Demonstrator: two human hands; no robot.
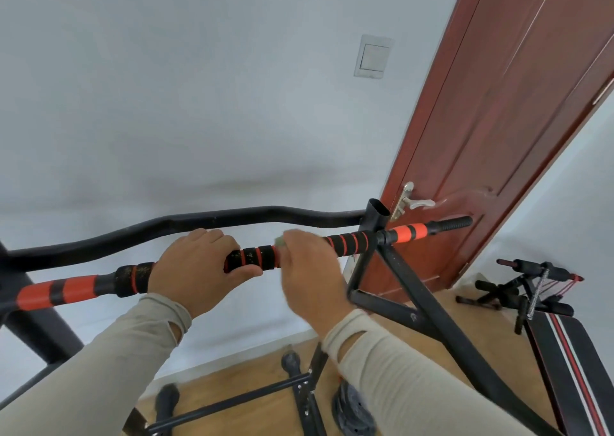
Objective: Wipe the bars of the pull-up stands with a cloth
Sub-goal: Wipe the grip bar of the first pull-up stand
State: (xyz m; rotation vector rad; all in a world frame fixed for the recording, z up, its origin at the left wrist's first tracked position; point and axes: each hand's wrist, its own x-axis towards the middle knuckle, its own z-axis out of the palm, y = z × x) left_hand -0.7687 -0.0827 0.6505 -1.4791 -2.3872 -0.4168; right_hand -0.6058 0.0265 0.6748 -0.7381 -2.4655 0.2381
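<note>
The pull-up stand's front bar [255, 256] runs across the middle of the view, wrapped in black foam with orange bands and flecked with dirt. My left hand [196, 266] grips this bar left of centre, fingers curled over the top and thumb underneath. My right hand [309, 276] is wrapped round the bar just to the right, blurred by motion. A small greenish cloth [280, 242] peeks out at the top of its fingers, most of it hidden inside the hand. Behind runs a bare black curved bar [186, 226].
The stand's black upright post [377, 216] and slanting braces [428, 316] stand to the right. A brown door [498, 120] with a metal handle [415, 201] is close behind. A sit-up bench [545, 309] lies on the wooden floor at right. Lower frame bars [232, 402] cross below.
</note>
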